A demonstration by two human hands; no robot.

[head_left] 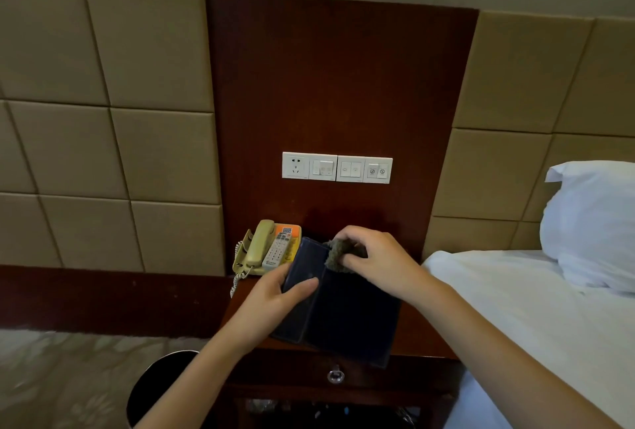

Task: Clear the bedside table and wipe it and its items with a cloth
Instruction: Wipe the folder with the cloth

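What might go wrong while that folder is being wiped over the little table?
1. The folder seems to overhang the front of the table, and the left hand grips only one flap. A hard push from the cloth in the right hand might tip it toward the bin.
2. The remote lies loose on the phone, right beside the folder. A nudge might knock it off.

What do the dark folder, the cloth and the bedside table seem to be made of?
The folder looks like navy leather or imitation leather: matt, with a seam line along the edge. The cloth seems fuzzy grey-green microfibre or terry, its pile showing. The bedside table looks like reddish-brown varnished wood or veneer, faintly glossy.
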